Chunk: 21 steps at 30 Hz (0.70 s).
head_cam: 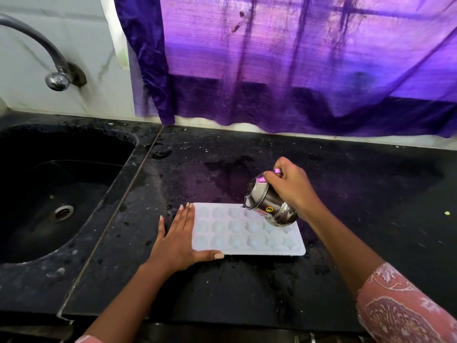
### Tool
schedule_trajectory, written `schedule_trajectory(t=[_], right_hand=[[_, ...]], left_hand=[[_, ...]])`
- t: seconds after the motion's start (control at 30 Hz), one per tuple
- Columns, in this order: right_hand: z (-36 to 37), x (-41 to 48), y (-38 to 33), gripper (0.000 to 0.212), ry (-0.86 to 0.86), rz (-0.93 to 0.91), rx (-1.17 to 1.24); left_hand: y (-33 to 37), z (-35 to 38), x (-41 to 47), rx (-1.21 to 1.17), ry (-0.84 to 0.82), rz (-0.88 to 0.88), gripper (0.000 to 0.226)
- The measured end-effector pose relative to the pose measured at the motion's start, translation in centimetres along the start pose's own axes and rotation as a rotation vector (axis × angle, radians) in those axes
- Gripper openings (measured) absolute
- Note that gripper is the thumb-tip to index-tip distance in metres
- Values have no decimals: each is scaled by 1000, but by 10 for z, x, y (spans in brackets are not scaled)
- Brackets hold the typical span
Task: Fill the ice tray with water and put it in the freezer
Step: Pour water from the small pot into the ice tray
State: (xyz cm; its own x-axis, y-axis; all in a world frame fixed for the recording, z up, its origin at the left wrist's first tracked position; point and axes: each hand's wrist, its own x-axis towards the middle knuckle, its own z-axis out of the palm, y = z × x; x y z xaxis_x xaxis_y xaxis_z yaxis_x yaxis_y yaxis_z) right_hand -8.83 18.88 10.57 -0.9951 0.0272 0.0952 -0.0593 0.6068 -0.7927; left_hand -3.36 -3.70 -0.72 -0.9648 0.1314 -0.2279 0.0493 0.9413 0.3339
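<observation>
White ice tray (237, 233) flat on black counter (247, 288), right of sink (49, 194); three rows of rounded pockets. Left hand (176, 240) flat, fingers straight against tray's left edge, thumb along near edge. Right hand (291, 186) curled round steel jug (268, 204), tipped over far-right pockets.

Ice tray (247, 233) far right corner: behind the steel jug (268, 203), so I can't see it.
Tray cells: too pale for me to judge any water level.
Jug handle: mostly buried in the right hand (293, 188).
Jug sticker: red label too small for me to read.
Tap (57, 81) spout: cut off at the left edge.
Sink (103, 169): left part out of frame.
Sleeve (400, 310): cropped at the bottom right corner.
</observation>
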Motion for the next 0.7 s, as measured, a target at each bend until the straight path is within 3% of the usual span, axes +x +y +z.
schedule_trajectory(t=[0.7], right_hand=[[-1, 3, 3, 18, 25, 24, 37]], left_hand=[[0, -1, 0, 27, 12, 0, 145]])
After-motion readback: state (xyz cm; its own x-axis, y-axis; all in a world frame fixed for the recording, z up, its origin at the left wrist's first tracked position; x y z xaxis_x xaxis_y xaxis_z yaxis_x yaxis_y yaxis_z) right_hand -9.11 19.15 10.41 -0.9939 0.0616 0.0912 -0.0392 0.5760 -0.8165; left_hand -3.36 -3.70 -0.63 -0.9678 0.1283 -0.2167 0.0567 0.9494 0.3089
